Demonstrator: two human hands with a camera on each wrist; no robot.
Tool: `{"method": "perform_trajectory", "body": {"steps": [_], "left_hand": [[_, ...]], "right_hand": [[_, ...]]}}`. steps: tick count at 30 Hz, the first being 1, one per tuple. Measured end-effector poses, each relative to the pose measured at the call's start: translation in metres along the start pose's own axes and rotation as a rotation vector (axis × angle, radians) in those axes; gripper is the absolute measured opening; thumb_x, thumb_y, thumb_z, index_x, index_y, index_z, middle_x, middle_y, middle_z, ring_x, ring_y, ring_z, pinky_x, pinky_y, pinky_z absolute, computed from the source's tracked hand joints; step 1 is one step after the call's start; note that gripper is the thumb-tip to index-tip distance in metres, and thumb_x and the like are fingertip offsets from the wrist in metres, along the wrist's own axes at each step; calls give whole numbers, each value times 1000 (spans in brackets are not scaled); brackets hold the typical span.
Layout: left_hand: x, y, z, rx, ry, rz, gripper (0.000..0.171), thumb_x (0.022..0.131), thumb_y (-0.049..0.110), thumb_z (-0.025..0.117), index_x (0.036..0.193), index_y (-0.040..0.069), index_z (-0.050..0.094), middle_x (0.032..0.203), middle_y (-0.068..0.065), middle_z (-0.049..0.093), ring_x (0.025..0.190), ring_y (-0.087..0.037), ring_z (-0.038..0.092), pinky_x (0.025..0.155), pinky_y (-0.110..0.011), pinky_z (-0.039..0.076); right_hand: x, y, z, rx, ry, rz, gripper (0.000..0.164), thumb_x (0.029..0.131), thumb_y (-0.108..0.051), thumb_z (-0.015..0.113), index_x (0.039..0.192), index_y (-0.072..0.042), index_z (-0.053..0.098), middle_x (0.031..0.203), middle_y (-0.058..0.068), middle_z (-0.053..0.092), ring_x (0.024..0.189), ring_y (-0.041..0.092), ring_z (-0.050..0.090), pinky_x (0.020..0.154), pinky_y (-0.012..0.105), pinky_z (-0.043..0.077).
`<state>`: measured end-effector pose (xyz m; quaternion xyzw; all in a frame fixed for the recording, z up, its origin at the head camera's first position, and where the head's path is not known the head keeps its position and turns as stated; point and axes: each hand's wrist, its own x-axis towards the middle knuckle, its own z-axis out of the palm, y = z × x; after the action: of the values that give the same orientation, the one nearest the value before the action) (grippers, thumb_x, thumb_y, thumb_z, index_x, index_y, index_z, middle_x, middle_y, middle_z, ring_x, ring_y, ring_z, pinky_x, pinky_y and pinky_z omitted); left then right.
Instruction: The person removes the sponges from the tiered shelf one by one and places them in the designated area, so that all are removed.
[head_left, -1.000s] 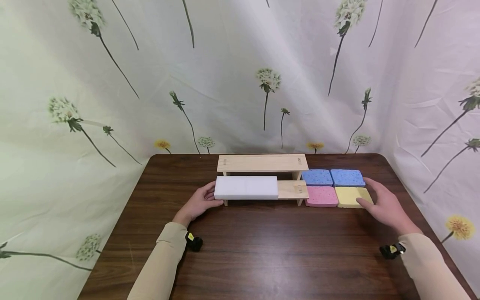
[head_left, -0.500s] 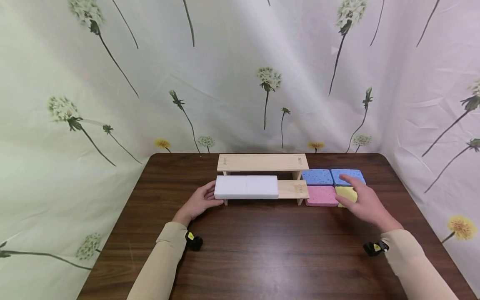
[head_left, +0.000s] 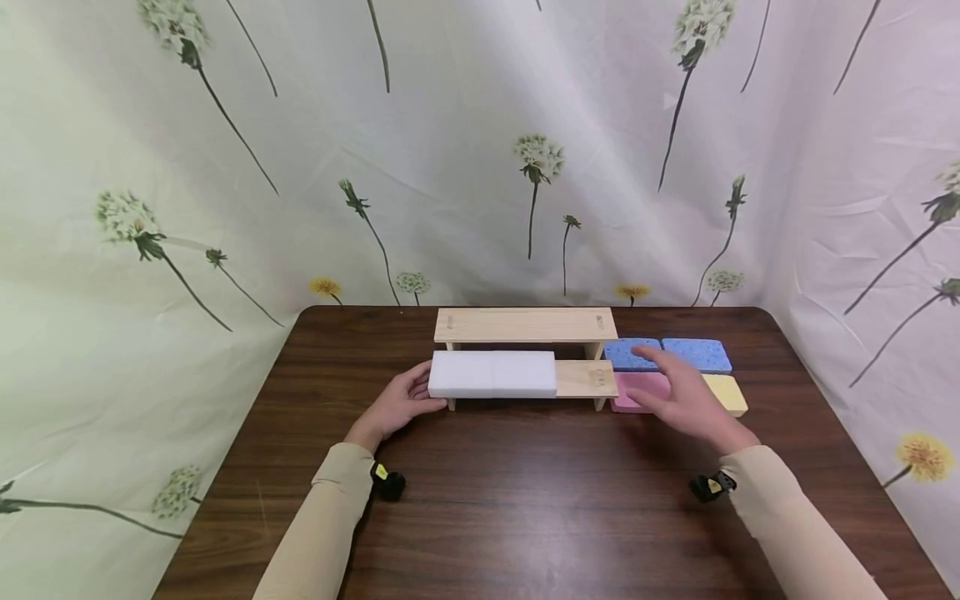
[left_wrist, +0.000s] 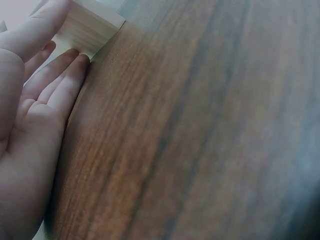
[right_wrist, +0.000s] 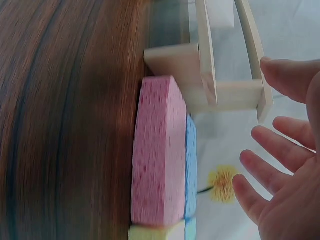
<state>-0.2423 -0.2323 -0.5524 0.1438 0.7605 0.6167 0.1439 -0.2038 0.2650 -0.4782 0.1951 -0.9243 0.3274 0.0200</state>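
A two-step wooden stand [head_left: 525, 325] stands near the table's back, its lower step carrying white sponge blocks [head_left: 492, 373] side by side. My left hand [head_left: 393, 406] touches the stand's left end, fingers fairly straight. The left wrist view shows those fingertips [left_wrist: 80, 59] against the wood. Over the pink sponge [head_left: 630, 392] and the blue sponge [head_left: 632, 353] beside the stand hovers my right hand [head_left: 686, 396], thumb and fingers spread with nothing between them. Another blue sponge [head_left: 697, 354] and a yellow sponge [head_left: 726, 393] lie to the right; the right hand hides part of the yellow one.
The dark wooden table [head_left: 517, 500] runs back to a white curtain [head_left: 465, 167] printed with dandelions. Each wrist wears a small black camera; the right one [head_left: 711, 486] hangs above the tabletop.
My right hand has left the right side of the yellow and blue sponges and moved left and up over the pink one. The left hand and the sponges have not visibly moved.
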Motion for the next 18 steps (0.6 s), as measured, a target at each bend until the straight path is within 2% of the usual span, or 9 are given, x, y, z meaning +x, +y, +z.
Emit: {"method": "perform_trajectory", "body": {"steps": [5, 12, 18], "left_hand": [[-1, 0, 0, 1, -2, -1, 88, 93, 5, 81, 163, -2, 29, 160, -27, 43, 145, -39, 47, 111, -27, 49], [0, -1, 0, -5, 2, -3, 87, 93, 4, 80, 164, -1, 29, 160, -27, 43, 145, -38, 47, 112, -28, 49], [0, 1, 1, 2, 2, -9, 87, 93, 4, 80, 164, 0, 30, 160, -26, 45, 145, -38, 48, 112, -29, 49]], "right_hand": [[8, -10, 10, 26, -17, -44, 75, 94, -27, 83, 156, -6, 46, 157, 15, 52, 146, 39, 45, 118, 66, 38], [18, -20, 23, 25, 1, -147, 73, 93, -28, 83, 154, -5, 50, 153, 16, 55, 143, 37, 49, 117, 62, 40], [25, -33, 31, 20, -20, -157, 72, 93, -27, 84, 152, -4, 52, 152, 15, 57, 141, 36, 51, 117, 59, 41]]}}
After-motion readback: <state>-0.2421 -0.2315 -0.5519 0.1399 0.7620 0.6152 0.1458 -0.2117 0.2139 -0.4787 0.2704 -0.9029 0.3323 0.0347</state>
